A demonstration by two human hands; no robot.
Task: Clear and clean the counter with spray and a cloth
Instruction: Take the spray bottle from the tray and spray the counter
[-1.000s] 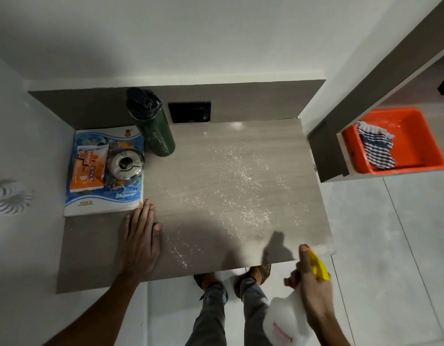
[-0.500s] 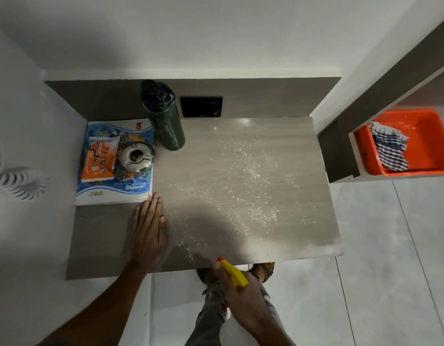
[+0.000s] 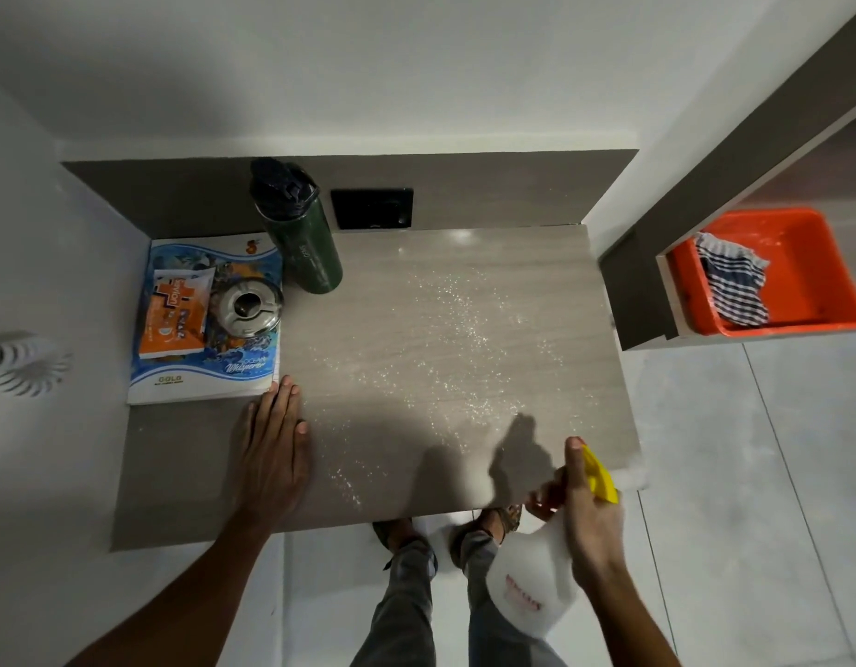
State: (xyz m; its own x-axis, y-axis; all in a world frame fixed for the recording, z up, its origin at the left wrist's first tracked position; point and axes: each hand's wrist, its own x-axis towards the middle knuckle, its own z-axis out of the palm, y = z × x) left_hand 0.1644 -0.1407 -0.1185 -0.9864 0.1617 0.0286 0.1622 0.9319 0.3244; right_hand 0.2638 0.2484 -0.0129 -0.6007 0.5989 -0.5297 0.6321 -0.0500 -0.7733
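Grey wood-grain laminate forms the counter (image 3: 464, 305), a smooth rectangular slab speckled across its middle with fine glinting droplets. At its back left corner lies a glossy notebook (image 3: 204, 373) whose blue cover reads "OCEAN Whisperer" and "GOLD". On the notebook rest an orange and white "Savlon" wipes packet (image 3: 175, 310) and a round, shiny metal ashtray (image 3: 249, 308). Just beside them stands a dark green cylindrical bottle (image 3: 303, 243) with a black cap. To the right, apart from the counter, an orange plastic tub (image 3: 811, 276) holds a crumpled blue-and-white checked cloth (image 3: 731, 281).

Left hand (image 3: 271, 454) lies flat and open on the counter, palm down, fingertips just touching the notebook's near corner. Right hand (image 3: 589, 527) is wrapped around the neck of a translucent white spray bottle (image 3: 532, 584) with a yellow trigger head, held over the counter's near right edge; its red label lettering is too blurred to read.
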